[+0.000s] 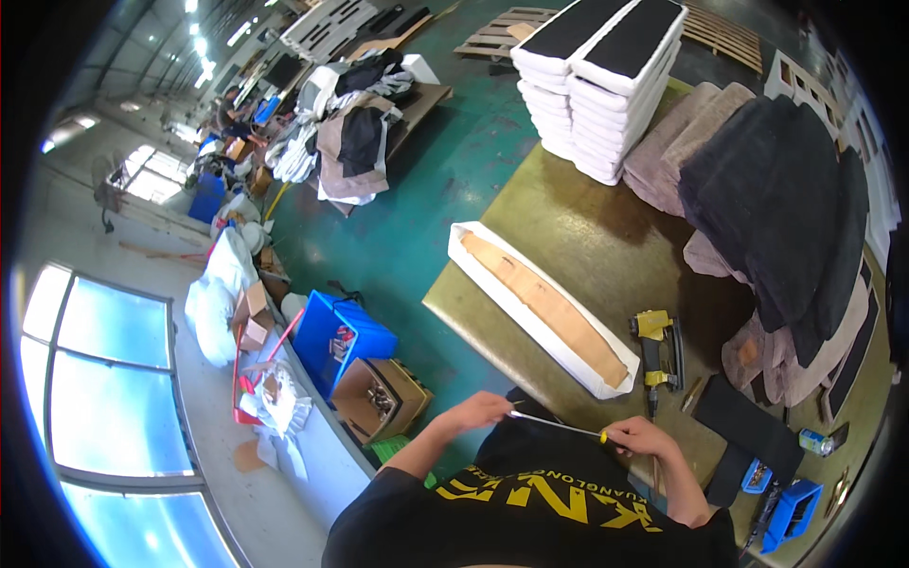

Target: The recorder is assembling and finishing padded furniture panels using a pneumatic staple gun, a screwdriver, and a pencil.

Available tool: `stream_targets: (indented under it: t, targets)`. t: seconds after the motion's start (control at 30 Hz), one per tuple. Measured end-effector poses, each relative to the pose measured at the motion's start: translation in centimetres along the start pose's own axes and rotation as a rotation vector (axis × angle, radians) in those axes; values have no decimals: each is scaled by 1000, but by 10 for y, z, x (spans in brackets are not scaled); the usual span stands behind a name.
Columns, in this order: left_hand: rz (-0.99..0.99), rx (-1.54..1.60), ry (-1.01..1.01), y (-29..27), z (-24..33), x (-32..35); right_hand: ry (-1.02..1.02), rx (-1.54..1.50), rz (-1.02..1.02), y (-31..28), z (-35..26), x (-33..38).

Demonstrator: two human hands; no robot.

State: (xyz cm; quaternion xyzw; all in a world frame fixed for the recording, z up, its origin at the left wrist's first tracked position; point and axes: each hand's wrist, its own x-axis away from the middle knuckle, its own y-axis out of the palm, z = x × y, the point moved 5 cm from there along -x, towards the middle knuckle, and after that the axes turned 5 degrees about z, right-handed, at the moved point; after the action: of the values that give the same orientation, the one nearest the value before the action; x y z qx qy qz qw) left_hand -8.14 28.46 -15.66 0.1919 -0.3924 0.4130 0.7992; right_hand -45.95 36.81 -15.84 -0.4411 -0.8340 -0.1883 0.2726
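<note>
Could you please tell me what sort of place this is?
Probably an upholstery workshop: stacked white, black-topped slabs, piled black and brown fabric, and a yellow-and-black handheld tool share a greenish table.

The person's right grip (644,437) is wrapped around the yellow handle of a long-shafted tool (559,424), held before a black shirt (530,511) with yellow print; the left grip (481,410) is at the shaft's other end, contact unclear. Beyond, on the greenish table (611,260), lies a long white-edged panel (544,298) with a tan face, near a yellow-and-black power tool (653,327). Farther back, white-sided, black-topped cushions (598,114) stand stacked beside brown and dark grey fabric pieces (767,208). Left of the table, a blue crate (327,331) adjoins an open cardboard box (365,393).
</note>
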Motion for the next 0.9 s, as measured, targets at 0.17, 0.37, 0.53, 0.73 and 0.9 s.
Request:
stream_targets:
  t: [0.17, 0.37, 0.53, 0.73, 0.9]
  targets:
    - [466, -1019, -409, -124, -97, 9, -313, 162, 229, 4, -38, -7]
    - [966, -851, 278, -210, -21, -48, -46, -156, 457, 24, -89, -52]
    - [984, -592, 444, -283, 71, -143, -462, 452, 736, 49, -192, -133]
    - [837, -341, 451, -327, 127, -206, -224, 593, 716, 63, -249, -200]
    - [645, -245, 371, -327, 133, -225, -199, 531, 779, 74, -261, -213]
